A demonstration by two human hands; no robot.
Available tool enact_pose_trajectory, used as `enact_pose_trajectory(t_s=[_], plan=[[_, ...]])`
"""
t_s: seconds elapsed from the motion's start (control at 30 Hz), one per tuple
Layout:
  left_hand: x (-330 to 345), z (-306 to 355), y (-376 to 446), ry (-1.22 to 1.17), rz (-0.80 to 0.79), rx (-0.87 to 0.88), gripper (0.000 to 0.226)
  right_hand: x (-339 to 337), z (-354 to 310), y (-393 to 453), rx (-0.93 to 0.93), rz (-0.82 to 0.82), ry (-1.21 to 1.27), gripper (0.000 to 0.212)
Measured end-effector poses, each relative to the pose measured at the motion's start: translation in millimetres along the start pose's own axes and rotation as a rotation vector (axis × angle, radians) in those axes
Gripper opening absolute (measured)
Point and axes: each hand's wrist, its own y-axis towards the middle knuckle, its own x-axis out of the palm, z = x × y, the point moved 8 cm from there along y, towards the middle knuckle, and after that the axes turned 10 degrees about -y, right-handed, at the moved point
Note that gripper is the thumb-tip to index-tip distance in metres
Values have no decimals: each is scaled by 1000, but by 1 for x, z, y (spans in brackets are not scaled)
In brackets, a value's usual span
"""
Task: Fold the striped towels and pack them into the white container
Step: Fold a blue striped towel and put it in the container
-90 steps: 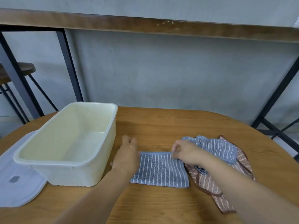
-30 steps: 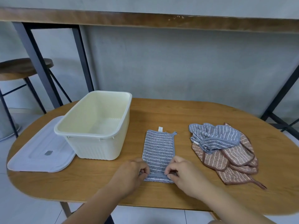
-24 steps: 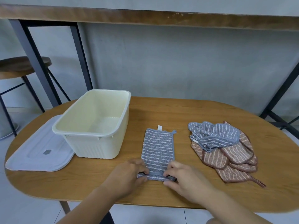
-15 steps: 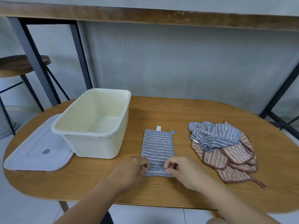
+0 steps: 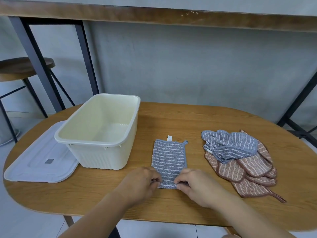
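A blue striped towel [image 5: 169, 157], folded into a narrow strip, lies flat in the middle of the wooden table [image 5: 171, 122]. My left hand [image 5: 139, 182] pinches its near left corner and my right hand [image 5: 195, 183] pinches its near right corner. The white container [image 5: 80, 142] stands empty to the left of the towel. To the right lies a heap of unfolded towels: a blue striped one [image 5: 229, 145] on top of brown striped ones [image 5: 250, 170].
The container's white lid [image 5: 39, 162] lies flat on the table's left end. A wooden stool [image 5: 22, 67] and black metal frame legs [image 5: 36, 54] stand behind on the left. The table's near edge is just below my hands.
The towel went from a wide fold to a narrow strip lying lengthwise. Both hands came to its near end and pinched the corners. In the last second they barely moved.
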Motion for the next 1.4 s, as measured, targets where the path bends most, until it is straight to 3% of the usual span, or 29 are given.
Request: enact_pose_trajectory(t_s=[0.13,0.23,0.37,0.53,0.8,1.1,1.33,1.4], plan=[[1,-4,9,-19,5,-52,19,1,10,10,87,-49,139,20],[0,-5,15,-21,48,-71,21,-5,11,14,132,42,186,17],[-1,-4,17,6,83,-51,18,-7,2,12,76,90,111,22],[-2,1,9,50,36,12,27,-3,0,11,26,6,26,34],[-7,-3,22,60,49,-40,18,-14,11,23,83,45,29,10],[-4,-5,30,122,-32,-51,34,-7,13,28,42,17,-10,32],[-13,-4,44,123,2,-67,16,-17,22,38,93,80,17,13],[-12,-8,48,99,12,-87,16,-18,17,39,75,115,-18,19]])
